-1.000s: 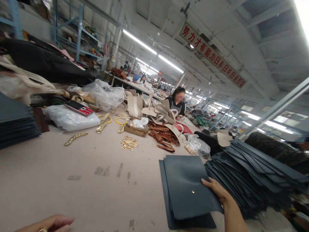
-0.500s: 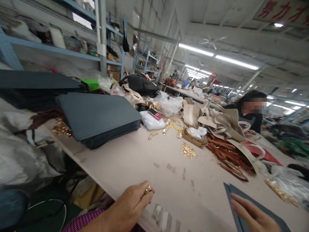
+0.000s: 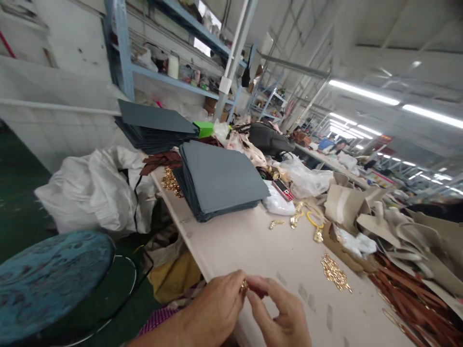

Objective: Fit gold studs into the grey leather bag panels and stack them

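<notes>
Clutching gold pieces [image 3: 243,287], left hand [image 3: 219,303] meets right hand [image 3: 285,311] (grip unclear) above a pale table [image 3: 220,243], blue shelves [image 3: 125,58] beyond.

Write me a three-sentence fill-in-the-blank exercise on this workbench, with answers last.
1. Something small, coloured ____, shows where the left hand and right hand meet.
2. The phone has a keypad coloured ____.
3. In the picture, left of the phone, dark sheets lie in ____ stacks.

Missing words: gold; red; two.

The metal pieces [image 3: 244,286] are gold, the panels [image 3: 226,176] slate-blue.
</notes>
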`<state>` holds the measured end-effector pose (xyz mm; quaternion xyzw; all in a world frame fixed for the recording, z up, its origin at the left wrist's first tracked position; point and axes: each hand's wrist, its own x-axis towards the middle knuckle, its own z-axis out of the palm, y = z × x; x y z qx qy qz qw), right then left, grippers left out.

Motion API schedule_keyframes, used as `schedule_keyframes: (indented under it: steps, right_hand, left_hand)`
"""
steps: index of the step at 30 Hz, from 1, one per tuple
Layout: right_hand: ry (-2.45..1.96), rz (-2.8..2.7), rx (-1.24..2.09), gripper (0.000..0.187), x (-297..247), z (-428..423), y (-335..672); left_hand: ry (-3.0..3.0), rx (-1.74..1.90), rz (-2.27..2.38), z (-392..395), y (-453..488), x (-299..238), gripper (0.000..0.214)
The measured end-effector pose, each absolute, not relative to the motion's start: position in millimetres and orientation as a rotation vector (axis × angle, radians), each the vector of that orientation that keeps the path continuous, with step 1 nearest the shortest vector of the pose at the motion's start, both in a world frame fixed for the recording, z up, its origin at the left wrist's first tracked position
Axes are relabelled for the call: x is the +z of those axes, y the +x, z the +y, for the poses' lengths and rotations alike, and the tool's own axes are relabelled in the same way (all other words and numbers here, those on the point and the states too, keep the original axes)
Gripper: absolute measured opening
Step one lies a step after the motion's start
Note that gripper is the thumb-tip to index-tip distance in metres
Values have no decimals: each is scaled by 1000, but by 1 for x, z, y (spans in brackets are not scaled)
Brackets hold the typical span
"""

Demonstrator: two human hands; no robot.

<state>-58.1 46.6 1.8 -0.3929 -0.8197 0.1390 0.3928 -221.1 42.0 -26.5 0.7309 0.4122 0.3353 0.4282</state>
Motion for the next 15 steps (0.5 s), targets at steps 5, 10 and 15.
schedule_keyframes:
  steps: [5,10,15]
  right_hand:
    - [-926,-2150,304,24,-6,61,-76]
    - [-904,-2191,159,22,-9,69,-91]
    - [-901,-2166,63,22,-13,72,-103]
  left_hand:
    - [1814,794,1089,47,-233,-35,29]
    - [1749,845,1116,52,-242,-41,28]
    - [1811,891,1138,54,-246,-45,22]
